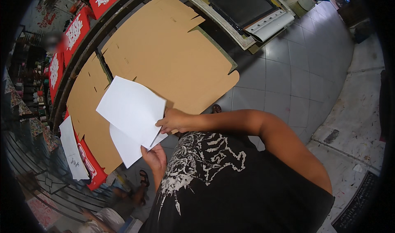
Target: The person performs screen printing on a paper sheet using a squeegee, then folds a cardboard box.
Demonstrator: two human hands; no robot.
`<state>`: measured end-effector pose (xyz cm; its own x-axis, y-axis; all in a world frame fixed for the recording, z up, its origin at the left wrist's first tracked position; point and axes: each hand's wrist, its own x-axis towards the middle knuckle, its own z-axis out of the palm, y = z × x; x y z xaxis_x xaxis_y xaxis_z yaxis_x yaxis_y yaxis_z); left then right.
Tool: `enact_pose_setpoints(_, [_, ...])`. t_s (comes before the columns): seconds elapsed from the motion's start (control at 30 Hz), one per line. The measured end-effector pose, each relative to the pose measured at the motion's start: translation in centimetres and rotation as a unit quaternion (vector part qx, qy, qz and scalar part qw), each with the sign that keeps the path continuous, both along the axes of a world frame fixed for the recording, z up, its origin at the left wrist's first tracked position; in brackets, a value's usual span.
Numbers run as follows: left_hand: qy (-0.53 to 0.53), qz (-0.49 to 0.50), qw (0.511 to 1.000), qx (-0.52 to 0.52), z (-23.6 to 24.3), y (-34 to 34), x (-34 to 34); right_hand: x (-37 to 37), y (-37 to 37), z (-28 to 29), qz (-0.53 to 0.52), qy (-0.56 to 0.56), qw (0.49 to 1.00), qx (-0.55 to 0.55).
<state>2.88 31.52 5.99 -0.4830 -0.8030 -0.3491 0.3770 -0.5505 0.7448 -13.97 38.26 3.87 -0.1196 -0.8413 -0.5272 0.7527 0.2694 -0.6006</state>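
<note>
Between my hands is a stack of white paper sheets (133,105), fanned so that the upper part sits askew over a lower part (125,146). My right hand (175,121) is closed on the right edge of the upper sheets, thumb and fingers pinching them. Lower down, my left hand (154,158) grips the near corner of the lower sheets, its thumb along the edge and its other fingers partly hidden beneath. The paper is held over flat brown cardboard blanks (164,47) with cut slots, which lie on the table.
Red printed cardboard pieces (77,35) line the table's far left side. Another white sheet (74,148) lies by a red piece at the left. A framed printing screen (243,6) stands at upper right. Another person (108,220) is at lower left. Grey tiled floor (275,80) extends rightward.
</note>
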Motion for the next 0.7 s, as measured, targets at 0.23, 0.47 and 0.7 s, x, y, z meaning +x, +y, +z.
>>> enact_pose_setpoints(0.23, [-0.111, 0.055, 0.992, -0.03, 1.0, -0.1, 1.8, 1.4, 0.5, 3.9, 0.042, 0.141, 0.988, -0.045])
enact_pose_setpoints(0.47, [-0.227, 0.154, 0.949, -0.154, 1.1, -3.1, 5.6, 0.4, 0.7, 2.2, 0.298, 0.185, 0.933, -0.079])
enact_pose_setpoints(0.7, [-0.489, 0.185, 0.825, -0.217, 1.4, -12.5, 21.0, -0.8, 3.9, 2.8, 0.242, 0.171, 0.945, -0.136])
